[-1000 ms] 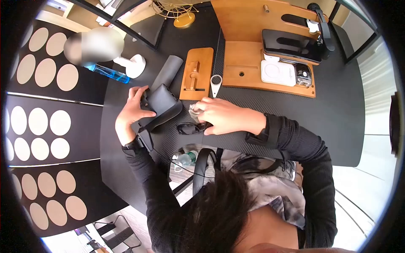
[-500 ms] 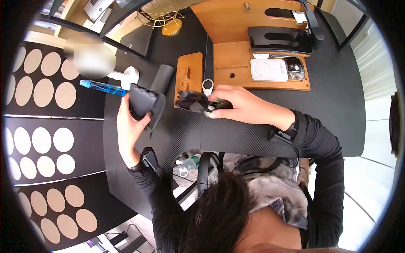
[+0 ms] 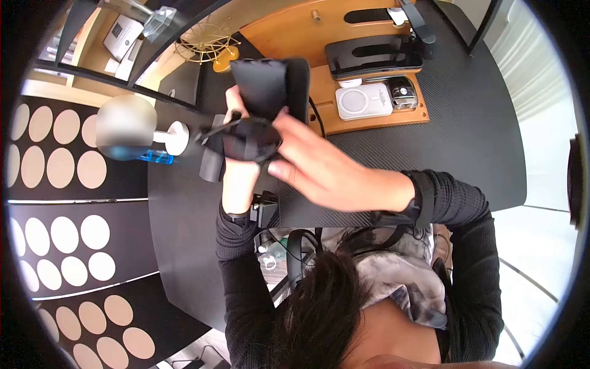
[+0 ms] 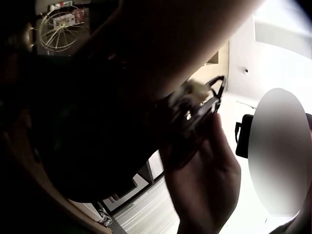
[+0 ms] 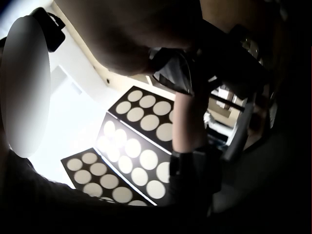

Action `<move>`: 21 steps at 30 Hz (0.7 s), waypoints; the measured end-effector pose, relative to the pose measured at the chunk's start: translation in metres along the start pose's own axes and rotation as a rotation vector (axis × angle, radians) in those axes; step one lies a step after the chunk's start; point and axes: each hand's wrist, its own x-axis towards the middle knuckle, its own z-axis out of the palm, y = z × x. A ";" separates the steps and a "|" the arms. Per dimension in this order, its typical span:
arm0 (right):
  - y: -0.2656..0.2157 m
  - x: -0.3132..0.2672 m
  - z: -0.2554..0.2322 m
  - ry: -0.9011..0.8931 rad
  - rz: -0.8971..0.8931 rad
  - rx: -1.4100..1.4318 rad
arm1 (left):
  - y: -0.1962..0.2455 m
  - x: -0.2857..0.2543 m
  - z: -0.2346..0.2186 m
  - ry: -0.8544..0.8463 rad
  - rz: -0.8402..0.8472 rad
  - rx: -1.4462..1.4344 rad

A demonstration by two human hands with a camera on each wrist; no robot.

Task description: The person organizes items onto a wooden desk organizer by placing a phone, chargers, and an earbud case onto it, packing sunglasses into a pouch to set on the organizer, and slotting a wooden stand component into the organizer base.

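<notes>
In the head view a black glasses case (image 3: 261,86) is raised over the desk, its dark flap on the right side. My left hand (image 3: 241,171) holds it from the left and below, partly covered by the sunglasses. A pair of dark sunglasses (image 3: 252,140) is pinched by my right hand (image 3: 326,163), just in front of the case and overlapping its lower edge. The left wrist view is dark and blurred, with the sunglasses (image 4: 192,117) at the right hand's fingertips. One shiny lens of the sunglasses (image 5: 175,73) shows in the right wrist view.
A wooden desk stand (image 3: 319,114) at the back holds a white charging pad (image 3: 364,101), a watch case (image 3: 402,92) and a black tray (image 3: 373,56). On the left are a grey roll (image 3: 212,161), a blue bottle (image 3: 158,157) and a white round base (image 3: 178,138).
My left hand has lifted the case from the desk and carried it right and forward. The right hand has picked up the sunglasses and brought them left, up to the case.
</notes>
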 end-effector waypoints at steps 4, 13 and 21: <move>0.030 0.006 -0.019 0.232 0.028 -0.284 | -0.006 0.006 -0.019 -0.043 -0.181 -0.228; 0.061 0.011 -0.040 0.280 0.089 -0.312 | 0.031 -0.015 0.009 0.113 -0.358 -0.817; 0.051 0.005 -0.033 0.053 0.154 -0.223 | 0.039 -0.019 0.006 0.127 -0.287 -0.668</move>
